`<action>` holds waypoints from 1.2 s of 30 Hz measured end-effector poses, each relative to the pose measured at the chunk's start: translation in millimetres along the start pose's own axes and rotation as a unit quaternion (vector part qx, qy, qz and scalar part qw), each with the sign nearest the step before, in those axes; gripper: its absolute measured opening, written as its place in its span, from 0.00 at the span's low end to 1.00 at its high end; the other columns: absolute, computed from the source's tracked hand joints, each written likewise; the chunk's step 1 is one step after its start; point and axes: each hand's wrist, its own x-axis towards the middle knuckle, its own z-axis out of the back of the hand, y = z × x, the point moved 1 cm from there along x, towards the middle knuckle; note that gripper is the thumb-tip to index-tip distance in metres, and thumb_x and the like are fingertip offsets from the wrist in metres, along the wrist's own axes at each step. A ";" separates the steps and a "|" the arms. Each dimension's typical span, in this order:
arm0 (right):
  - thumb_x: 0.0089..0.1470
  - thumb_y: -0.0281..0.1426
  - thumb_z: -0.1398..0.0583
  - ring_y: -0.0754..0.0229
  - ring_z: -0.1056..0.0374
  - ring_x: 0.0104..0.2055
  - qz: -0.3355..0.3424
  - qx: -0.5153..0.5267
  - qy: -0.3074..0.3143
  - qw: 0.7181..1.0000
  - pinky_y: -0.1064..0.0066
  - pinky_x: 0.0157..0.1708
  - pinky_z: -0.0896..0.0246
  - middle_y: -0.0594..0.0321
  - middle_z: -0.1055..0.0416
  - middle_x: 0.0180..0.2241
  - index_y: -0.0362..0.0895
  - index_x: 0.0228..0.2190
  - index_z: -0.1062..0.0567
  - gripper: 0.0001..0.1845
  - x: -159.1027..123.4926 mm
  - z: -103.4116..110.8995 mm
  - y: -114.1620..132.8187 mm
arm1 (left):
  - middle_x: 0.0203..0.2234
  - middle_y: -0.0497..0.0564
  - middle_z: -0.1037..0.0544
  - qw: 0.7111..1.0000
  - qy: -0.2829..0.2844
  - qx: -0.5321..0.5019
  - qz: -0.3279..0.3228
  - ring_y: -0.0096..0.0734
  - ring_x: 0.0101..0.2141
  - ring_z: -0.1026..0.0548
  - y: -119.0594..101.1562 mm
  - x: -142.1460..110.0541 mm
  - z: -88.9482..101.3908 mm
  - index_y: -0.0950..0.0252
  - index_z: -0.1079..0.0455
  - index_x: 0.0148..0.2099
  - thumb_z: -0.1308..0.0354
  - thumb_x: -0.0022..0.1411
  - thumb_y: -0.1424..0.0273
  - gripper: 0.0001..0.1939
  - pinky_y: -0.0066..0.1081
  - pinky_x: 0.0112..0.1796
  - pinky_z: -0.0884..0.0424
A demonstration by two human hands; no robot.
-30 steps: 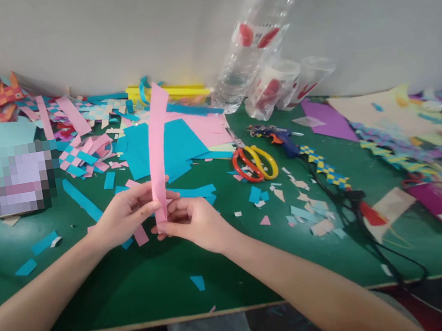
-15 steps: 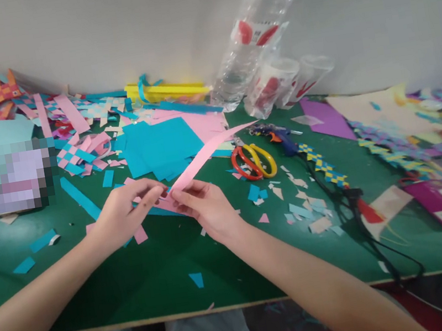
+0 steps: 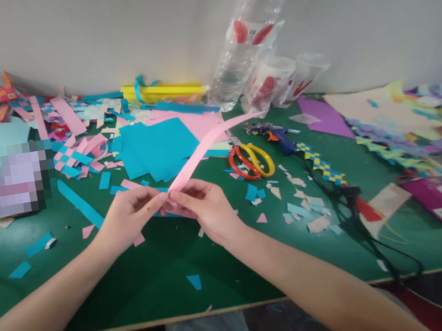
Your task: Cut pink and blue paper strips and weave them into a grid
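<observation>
A long pink paper strip [image 3: 201, 149] rises from between my fingertips and slants up to the right, its far end near the scissors. My right hand [image 3: 206, 207] pinches its lower end between thumb and fingers. My left hand [image 3: 132, 216] is closed too, thumb and fingertips meeting at that same end of the strip. Blue and pink strips lie on the table just under and behind the fingers, partly covered by them. Beyond the hands is a stack of blue paper sheets [image 3: 160, 150].
Scissors [image 3: 262, 159] with red and yellow handles lie right of the strip, beside a dark blue glue gun [image 3: 282, 142]. A clear plastic bottle [image 3: 237, 56] and plastic cups [image 3: 270, 82] stand behind. Paper scraps [image 3: 311, 207] litter the green table [image 3: 263, 270]; woven paper pieces [image 3: 73, 161] lie left.
My left hand has moved right, so its fingertips now meet my right hand's at the strip. The strip's far end bends over a little more and reaches slightly farther right.
</observation>
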 end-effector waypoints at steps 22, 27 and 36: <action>0.42 0.39 0.31 0.66 0.38 0.22 0.056 -0.084 -0.051 0.994 0.69 0.26 0.38 0.68 0.31 0.18 0.46 0.24 0.20 0.09 8.2 7.2 8.4 | 0.25 0.48 0.21 0.999 0.029 0.019 -0.007 0.26 0.26 0.26 10.5 3.8 2.2 0.64 0.26 0.30 0.41 0.62 0.62 0.12 0.26 0.30 0.29; 0.44 0.36 0.32 0.66 0.36 0.23 0.097 -0.131 -0.063 0.985 0.71 0.26 0.37 0.68 0.28 0.19 0.47 0.25 0.19 0.06 7.9 8.0 10.4 | 0.25 0.49 0.21 0.999 0.024 0.034 -0.012 0.26 0.26 0.26 13.8 4.6 5.0 0.64 0.25 0.30 0.41 0.62 0.62 0.12 0.26 0.29 0.29; 0.47 0.33 0.33 0.62 0.26 0.29 0.147 -0.160 -0.008 0.976 0.69 0.32 0.28 0.66 0.20 0.26 0.49 0.26 0.18 0.02 3.1 5.1 11.2 | 0.34 0.52 0.18 0.999 0.017 0.019 -0.022 0.32 0.34 0.20 10.0 1.2 0.5 0.66 0.24 0.43 0.35 0.56 0.61 0.15 0.28 0.37 0.24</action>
